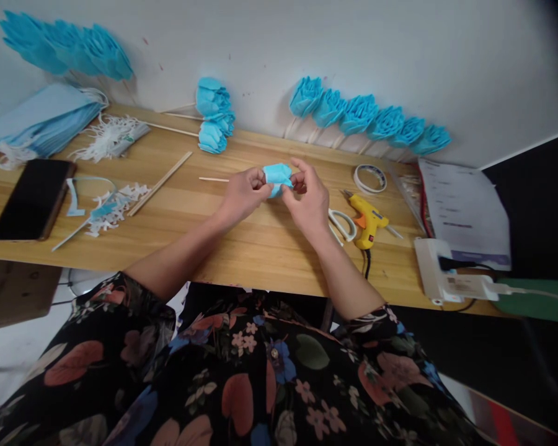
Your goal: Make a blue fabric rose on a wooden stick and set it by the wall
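Above the middle of the wooden table (204, 248), both hands pinch a blue fabric flower (278, 173) on a thin wooden stick (212, 179). My left hand (244, 195) is closed on the flower's base, and the stick sticks out to the left behind it. At the flower's right edge, the thumb and fingers of my right hand (309, 198) grip the blue petal material. White-handled scissors (346, 224) lie partly hidden beside my right wrist. A yellow glue gun (370, 220) rests to the right of them, below a roll of white tape (370, 179).
Finished blue flowers lean along the wall at left (65, 43) and right (360, 114); several more flowers (212, 102) lie at centre back. Left are face masks (46, 118), white strips (114, 133), a phone (32, 199) and loose sticks (162, 183). A power strip (430, 272) sits right.
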Tool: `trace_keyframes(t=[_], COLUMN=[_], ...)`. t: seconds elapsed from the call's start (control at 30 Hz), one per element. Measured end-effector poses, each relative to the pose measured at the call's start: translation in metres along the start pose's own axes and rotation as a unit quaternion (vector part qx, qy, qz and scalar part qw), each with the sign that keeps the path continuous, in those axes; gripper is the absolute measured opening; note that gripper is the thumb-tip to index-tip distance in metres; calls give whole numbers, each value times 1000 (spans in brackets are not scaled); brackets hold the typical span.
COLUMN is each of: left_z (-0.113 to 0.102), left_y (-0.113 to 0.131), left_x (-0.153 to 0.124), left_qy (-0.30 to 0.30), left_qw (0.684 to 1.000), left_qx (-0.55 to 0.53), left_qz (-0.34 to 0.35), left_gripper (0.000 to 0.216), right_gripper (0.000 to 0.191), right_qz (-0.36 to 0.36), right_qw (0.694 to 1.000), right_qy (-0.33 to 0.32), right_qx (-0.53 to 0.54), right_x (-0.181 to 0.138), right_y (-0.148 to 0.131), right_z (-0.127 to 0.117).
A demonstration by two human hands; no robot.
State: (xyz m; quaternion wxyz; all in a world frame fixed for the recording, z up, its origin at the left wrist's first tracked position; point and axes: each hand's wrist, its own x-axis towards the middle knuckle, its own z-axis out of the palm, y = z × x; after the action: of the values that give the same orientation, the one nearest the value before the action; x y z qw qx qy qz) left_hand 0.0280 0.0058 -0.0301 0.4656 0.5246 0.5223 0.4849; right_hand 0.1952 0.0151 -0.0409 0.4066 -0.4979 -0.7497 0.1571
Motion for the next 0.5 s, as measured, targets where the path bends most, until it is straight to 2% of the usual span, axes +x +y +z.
trace_keyframes(t=[0.33,0.43,0.5], left_z=[-4,-6,-8], left_y=[7,10,11], left_x=[1,1,1], left_qy=[-34,-24,-13], left_qw=[998,998,997], left_qx=[-33,-50,-58], left_qz=[-34,-41,-44], left_gripper=[23,21,21], right_gripper=[57,52,41], right_qz=[23,14,-7], right_qw=[998,999,999], right_qy=[-18,-6,33], right_qx=[49,48,31], right_x=[6,6,5], right_y=[10,6,-1], right_z=[-3,-7,-12])
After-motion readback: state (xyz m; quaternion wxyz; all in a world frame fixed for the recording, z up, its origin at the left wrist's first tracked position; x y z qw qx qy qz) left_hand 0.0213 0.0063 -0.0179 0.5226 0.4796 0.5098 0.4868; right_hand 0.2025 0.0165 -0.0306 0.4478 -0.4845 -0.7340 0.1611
